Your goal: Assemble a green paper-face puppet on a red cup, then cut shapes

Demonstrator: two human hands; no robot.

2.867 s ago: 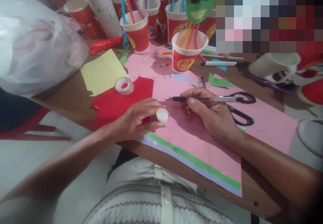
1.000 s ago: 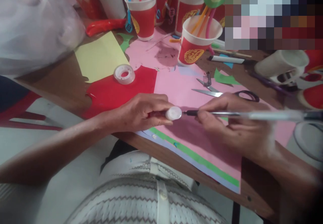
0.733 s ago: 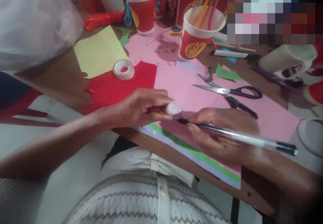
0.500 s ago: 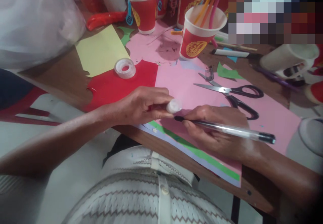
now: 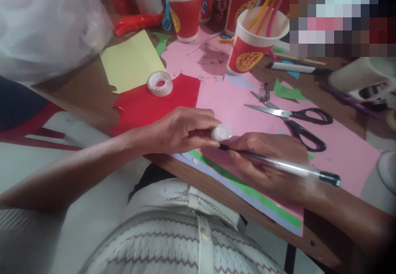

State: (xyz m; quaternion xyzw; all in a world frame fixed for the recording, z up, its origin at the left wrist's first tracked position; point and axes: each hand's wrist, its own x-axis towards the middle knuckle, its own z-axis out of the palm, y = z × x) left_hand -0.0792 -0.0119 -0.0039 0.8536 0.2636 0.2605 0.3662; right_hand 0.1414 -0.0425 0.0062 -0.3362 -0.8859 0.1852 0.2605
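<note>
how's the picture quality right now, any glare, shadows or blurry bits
Head view: pale glare along the pen; head view: soft shadow on the pink paper, left of the front cup; head view: upper right corner pixelated, lower right edge dark.

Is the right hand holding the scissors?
No, the right hand holds a pen, while the scissors lie on the pink paper beyond it.

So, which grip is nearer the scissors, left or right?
Right. The right grip is just below the scissors in the picture; the left grip is farther off, to their left.
</note>
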